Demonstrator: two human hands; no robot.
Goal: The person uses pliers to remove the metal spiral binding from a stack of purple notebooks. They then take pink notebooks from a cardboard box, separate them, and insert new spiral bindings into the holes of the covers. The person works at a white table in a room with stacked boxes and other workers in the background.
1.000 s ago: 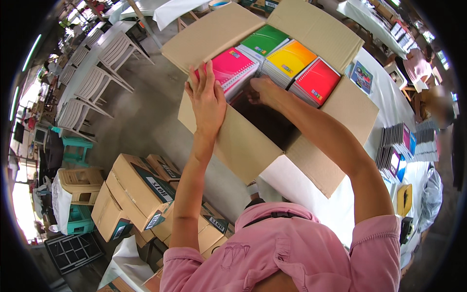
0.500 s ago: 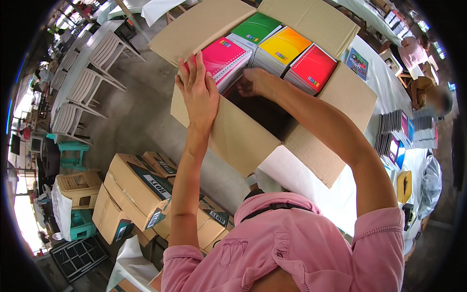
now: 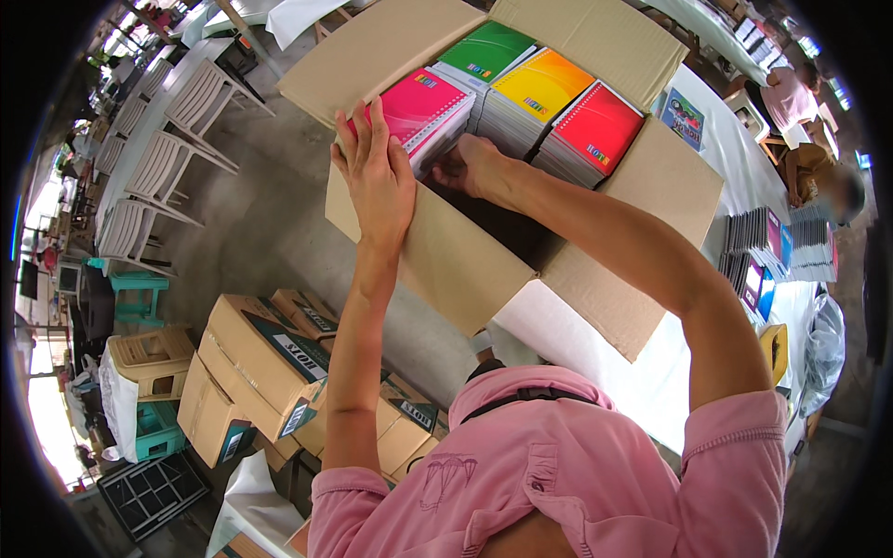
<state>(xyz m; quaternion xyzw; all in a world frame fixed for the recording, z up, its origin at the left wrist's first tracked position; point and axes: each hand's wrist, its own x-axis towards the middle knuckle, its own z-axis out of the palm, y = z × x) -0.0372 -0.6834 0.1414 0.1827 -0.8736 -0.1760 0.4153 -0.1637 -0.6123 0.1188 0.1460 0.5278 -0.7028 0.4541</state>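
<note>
The open box [image 3: 465,270] is matt brown cardboard, its flaps smooth and creased; the spiral notebooks [image 3: 521,93] inside have glossy card covers and wire bindings; the table [image 3: 595,372] wears smooth white cloth; the chairs [image 3: 177,158] look like white moulded plastic

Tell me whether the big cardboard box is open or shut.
Open: the cardboard box has its flaps spread outward, showing stacked spiral notebooks inside.

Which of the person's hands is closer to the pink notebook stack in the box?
The left hand: its fingers lie against the pink notebook stack at the box's near left corner. The right hand reaches into the cardboard box just beside that stack, a little further off.
</note>
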